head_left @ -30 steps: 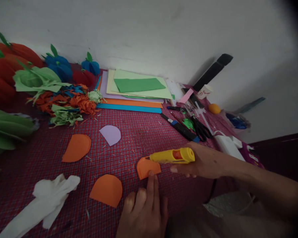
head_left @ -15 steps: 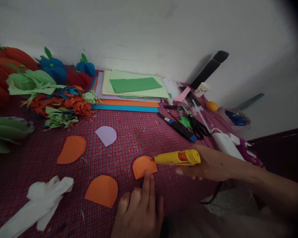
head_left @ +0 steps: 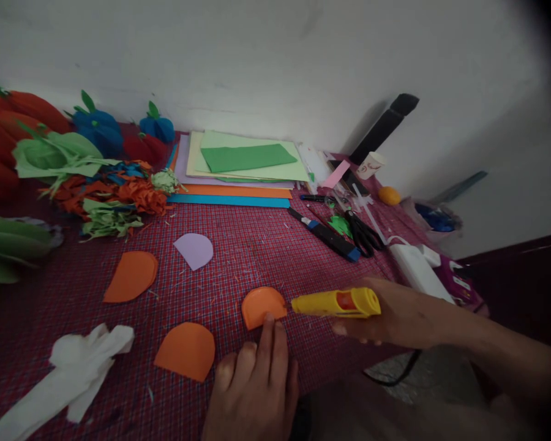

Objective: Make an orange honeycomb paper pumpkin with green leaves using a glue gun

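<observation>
My right hand (head_left: 395, 312) is closed around a yellow hot glue gun (head_left: 333, 302), which lies level and points left. Its thin nozzle tip is at the right edge of a small rounded orange paper piece (head_left: 261, 303). A raised line runs along the curved edge of that piece. My left hand (head_left: 254, 383) has its fingers stretched forward, and a fingertip presses the lower edge of the paper against the cloth. To the left lie another orange paper piece (head_left: 187, 350), a stacked orange piece (head_left: 132, 275) and a lilac one (head_left: 195, 250).
Coloured paper sheets (head_left: 243, 190) lie along the wall. A utility knife (head_left: 328, 237), black scissors (head_left: 362, 236) and a white power strip (head_left: 420, 272) are on the right. Paper pumpkins (head_left: 98, 130), shredded paper (head_left: 138, 193) and a crumpled white tissue (head_left: 80, 367) occupy the left.
The glue gun has moved slightly right and down, its tip going from the upper right of the orange piece to its right edge. My left hand keeps pressing the paper.
</observation>
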Demonstrator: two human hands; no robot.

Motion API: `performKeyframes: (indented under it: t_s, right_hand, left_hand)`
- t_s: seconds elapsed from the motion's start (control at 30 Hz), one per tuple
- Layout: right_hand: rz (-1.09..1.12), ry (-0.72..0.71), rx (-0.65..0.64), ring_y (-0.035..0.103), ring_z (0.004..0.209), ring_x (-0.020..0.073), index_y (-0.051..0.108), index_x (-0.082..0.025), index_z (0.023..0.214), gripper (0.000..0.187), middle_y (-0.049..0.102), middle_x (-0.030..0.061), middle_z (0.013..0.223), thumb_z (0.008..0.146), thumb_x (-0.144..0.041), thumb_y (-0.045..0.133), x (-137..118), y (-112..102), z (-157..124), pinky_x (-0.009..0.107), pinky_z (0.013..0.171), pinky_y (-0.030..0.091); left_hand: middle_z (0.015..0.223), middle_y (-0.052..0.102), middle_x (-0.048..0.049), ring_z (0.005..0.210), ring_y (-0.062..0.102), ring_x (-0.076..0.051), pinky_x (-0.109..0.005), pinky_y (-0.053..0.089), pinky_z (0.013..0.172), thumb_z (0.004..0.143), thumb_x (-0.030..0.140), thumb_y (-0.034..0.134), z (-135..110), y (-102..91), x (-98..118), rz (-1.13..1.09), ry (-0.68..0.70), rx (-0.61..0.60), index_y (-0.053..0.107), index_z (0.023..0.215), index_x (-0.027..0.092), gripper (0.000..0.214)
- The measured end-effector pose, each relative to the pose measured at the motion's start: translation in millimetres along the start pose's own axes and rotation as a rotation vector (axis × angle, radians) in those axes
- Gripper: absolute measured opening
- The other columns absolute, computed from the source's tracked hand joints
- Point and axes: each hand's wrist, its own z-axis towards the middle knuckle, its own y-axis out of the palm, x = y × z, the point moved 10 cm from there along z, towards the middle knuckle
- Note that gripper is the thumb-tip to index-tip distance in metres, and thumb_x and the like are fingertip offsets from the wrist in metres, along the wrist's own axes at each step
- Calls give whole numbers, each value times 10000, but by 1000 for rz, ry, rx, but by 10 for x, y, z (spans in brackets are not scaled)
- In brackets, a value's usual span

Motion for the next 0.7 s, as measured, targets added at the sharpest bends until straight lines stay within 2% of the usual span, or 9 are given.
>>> performKeyframes:
  t_s: [0.17, 0.33, 0.43, 0.6, 0.7]
  right_hand:
    - [49, -18, -29, 499, 467, 96, 574, -151, 729, 272, 546, -18, 537, 767, -421, 583, -72, 2, -24, 179, 430, 380]
    - [-66, -24, 40, 482, 460, 91, 568, -155, 687, 272, 542, -19, 523, 756, -417, 592, -172, -133, -36, 175, 411, 344]
    - [-82, -9, 5, 474, 453, 92, 550, -159, 636, 290, 534, -19, 510, 748, -422, 598, -181, -131, -21, 177, 404, 335]
    - [-50, 79, -43, 511, 493, 113, 556, -164, 693, 252, 575, -1, 558, 740, -405, 614, -118, -121, -35, 190, 435, 377]
    - [-70, 71, -38, 505, 514, 113, 585, -176, 757, 216, 574, -6, 601, 734, -387, 621, -116, -128, -66, 193, 444, 385]
  left_hand:
    - [1172, 621, -54, 763, 518, -189, -360, 343, 662, 833, 273, 495, 2, 12, -8, 8, -25, -8, 582, 1161, 144, 363]
    - [1169, 621, -66, 776, 523, -194, -364, 338, 662, 831, 275, 496, 3, 32, -4, -3, -26, -25, 599, 1141, 148, 351]
    - [1169, 620, -64, 773, 519, -188, -365, 339, 658, 829, 277, 495, 1, 31, -6, -11, -24, -15, 599, 1143, 151, 353]
    - [1181, 613, -62, 780, 503, -189, -368, 333, 676, 837, 297, 486, -6, 34, -11, -38, -26, -6, 603, 1138, 151, 354]
    - [1180, 611, -70, 814, 498, -199, -364, 324, 685, 842, 307, 488, -12, 38, -9, -52, -24, -5, 594, 1144, 142, 361]
